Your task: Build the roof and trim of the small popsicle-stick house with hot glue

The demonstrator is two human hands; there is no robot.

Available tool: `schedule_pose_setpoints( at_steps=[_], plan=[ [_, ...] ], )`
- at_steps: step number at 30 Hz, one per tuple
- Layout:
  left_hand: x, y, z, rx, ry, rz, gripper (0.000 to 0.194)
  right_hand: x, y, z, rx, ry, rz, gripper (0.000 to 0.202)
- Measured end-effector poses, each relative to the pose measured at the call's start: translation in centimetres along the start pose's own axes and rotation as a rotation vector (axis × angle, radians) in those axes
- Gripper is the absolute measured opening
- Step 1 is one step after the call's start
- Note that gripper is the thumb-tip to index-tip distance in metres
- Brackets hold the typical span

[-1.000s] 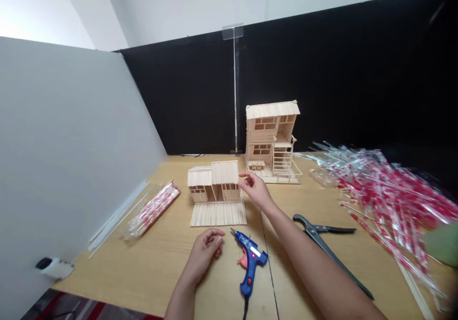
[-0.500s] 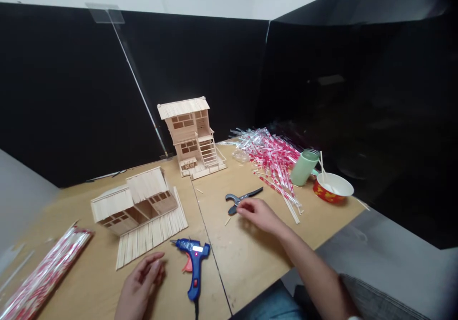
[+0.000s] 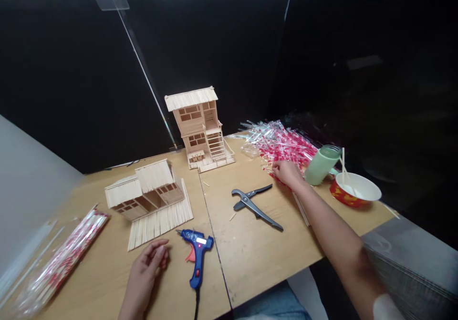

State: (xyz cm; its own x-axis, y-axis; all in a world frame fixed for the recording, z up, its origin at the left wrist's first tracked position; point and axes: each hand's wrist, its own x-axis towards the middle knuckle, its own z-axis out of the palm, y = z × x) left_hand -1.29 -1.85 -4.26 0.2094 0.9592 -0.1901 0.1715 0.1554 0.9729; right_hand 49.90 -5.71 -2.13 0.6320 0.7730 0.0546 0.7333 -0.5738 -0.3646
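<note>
My right hand [image 3: 289, 173] reaches to the near edge of a heap of red and clear plastic wrappers [image 3: 282, 143]. Its fingers are pinched together there, and what they grip is hidden. Under that forearm lie thin wooden sticks [image 3: 301, 209]. My left hand [image 3: 148, 267] rests on the table with loosely curled fingers and nothing visible in it. Beside it lies a blue glue gun [image 3: 197, 255], its small light lit. Dark metal pliers [image 3: 255, 205] lie free near the middle. A wooden stick house model with a plank deck [image 3: 157, 193] stands beyond my left hand.
A two-storey stick house [image 3: 198, 127] stands at the back. At the right are a green jar [image 3: 322, 165] and a red bowl [image 3: 352, 191] with sticks in it. Wrapped chopsticks [image 3: 67, 263] lie at the left. Black panels [image 3: 222, 38] bound the table.
My right hand has moved from the pliers, away and to the right, to the wrapper heap. The pliers now lie in full view. My left hand has stayed almost still; the view has shifted slightly.
</note>
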Motion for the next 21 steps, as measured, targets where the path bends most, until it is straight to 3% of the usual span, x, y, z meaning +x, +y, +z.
schedule_pose_setpoints(
  at_steps=[4,8,15,18,21],
  plan=[
    [-0.1,0.0,0.1,-0.029,0.035,-0.03,0.058,2.7,-1.0,1.1,-0.058,-0.052,0.063,0.021],
    [-0.2,0.4,0.3,-0.035,0.036,-0.04,0.058,3.1,-1.1,2.1,-0.06,-0.028,0.067,0.025],
    [-0.4,0.3,0.4,-0.063,-0.014,-0.001,0.047,2.4,-1.1,1.2,0.043,0.074,-0.126,0.021],
    [-0.6,0.3,0.5,-0.075,-0.024,0.004,0.043,1.7,-2.4,0.1,0.218,0.138,-0.204,0.026],
    [-0.7,0.2,0.6,-0.087,-0.044,0.006,0.041,1.0,-4.1,-0.7,0.6,0.162,-0.247,0.02]
  ],
)
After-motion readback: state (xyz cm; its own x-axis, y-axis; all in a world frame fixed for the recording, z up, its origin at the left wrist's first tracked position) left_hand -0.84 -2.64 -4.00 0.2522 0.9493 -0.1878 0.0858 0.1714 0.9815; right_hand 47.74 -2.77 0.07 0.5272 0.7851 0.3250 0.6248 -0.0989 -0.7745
